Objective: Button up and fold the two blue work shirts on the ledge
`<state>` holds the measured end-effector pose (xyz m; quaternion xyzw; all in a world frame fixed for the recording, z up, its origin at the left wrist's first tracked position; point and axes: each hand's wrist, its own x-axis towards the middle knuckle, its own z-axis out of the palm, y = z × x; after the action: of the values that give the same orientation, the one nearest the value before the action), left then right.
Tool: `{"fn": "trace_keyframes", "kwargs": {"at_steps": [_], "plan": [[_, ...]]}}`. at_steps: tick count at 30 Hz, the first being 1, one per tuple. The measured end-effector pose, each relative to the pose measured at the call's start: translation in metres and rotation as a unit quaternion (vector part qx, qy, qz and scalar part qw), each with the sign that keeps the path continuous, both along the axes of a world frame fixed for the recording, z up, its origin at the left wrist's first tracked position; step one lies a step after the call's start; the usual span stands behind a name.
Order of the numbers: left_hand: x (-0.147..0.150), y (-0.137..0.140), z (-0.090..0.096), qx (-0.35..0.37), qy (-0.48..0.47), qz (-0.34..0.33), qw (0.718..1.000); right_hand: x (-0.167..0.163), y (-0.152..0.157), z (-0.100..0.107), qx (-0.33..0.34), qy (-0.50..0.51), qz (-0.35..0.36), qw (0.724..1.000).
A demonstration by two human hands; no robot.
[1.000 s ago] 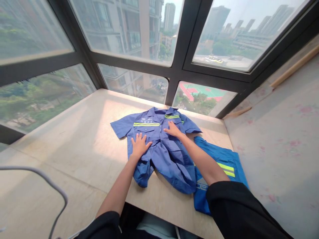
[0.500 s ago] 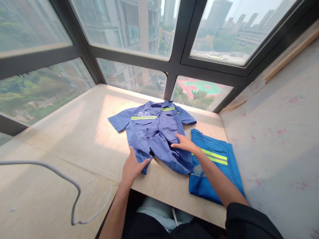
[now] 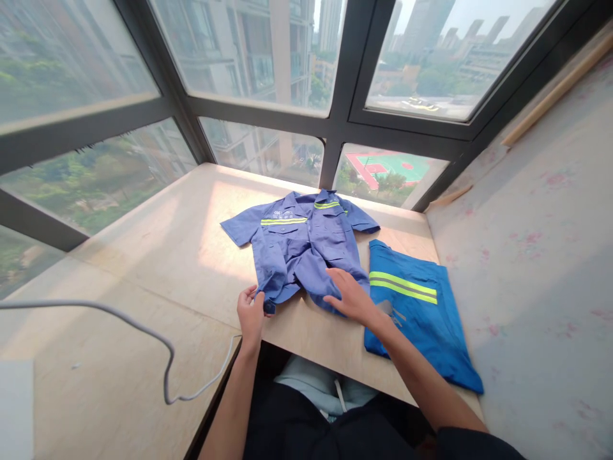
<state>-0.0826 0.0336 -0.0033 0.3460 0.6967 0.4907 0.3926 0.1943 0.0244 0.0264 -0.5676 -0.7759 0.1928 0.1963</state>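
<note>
A purplish-blue short-sleeved work shirt with yellow reflective stripes lies spread on the wooden surface, its collar toward the window and its lower part rumpled. At its lower left corner, my left hand is closed, pinching the hem. My right hand is open, fingers apart, over the lower right part of the same shirt; whether it presses on the cloth I cannot tell. Beside my right forearm lies a folded bright blue garment with a yellow and grey reflective band, partly covered by that arm.
A grey cable curves across the wooden surface at the left. Dark-framed windows rise behind the shirt, and a flowered wall borders the right side. A white flat thing shows at the lower left edge.
My left hand has gone from open beside the shirt to closed on its hem corner. The shirt's lower edge has shifted up, away from me. My right hand stays open over it.
</note>
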Motion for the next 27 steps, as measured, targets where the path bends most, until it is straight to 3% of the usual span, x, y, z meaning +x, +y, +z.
{"fn": "trace_keyframes", "kwargs": {"at_steps": [3, 6, 10, 12, 15, 19, 22, 25, 27], "plan": [[-0.009, 0.003, 0.012, -0.005, -0.069, 0.046, 0.997, -0.027, -0.009, -0.010, -0.037, -0.042, 0.071, 0.996], [-0.020, -0.001, 0.018, 0.001, -0.077, 0.074, 0.994, -0.033, -0.007, -0.019, -0.064, -0.087, 0.032, 0.994], [-0.041, -0.008, 0.007, 0.006, -0.054, 0.096, 0.994, -0.006, 0.001, -0.015, -0.082, 0.027, -0.031, 0.996], [-0.051, -0.011, -0.001, 0.017, -0.001, 0.114, 0.993, 0.013, 0.003, -0.007, -0.104, 0.086, -0.016, 0.991], [-0.060, -0.015, -0.008, 0.012, 0.153, 0.113, 0.982, 0.031, -0.002, 0.005, -0.177, 0.057, 0.078, 0.979], [-0.056, -0.018, -0.003, 0.016, 0.352, 0.005, 0.936, 0.029, -0.021, 0.011, -0.255, 0.030, 0.182, 0.949], [-0.045, -0.013, 0.002, 0.034, 0.382, -0.076, 0.920, 0.022, -0.025, 0.009, -0.212, 0.109, 0.145, 0.960], [-0.033, -0.007, 0.007, -0.006, 0.363, -0.141, 0.921, 0.025, -0.014, 0.000, -0.090, 0.111, 0.026, 0.989], [-0.028, -0.002, 0.011, -0.045, 0.363, -0.155, 0.918, 0.032, -0.001, -0.009, -0.018, 0.076, -0.067, 0.995]]}}
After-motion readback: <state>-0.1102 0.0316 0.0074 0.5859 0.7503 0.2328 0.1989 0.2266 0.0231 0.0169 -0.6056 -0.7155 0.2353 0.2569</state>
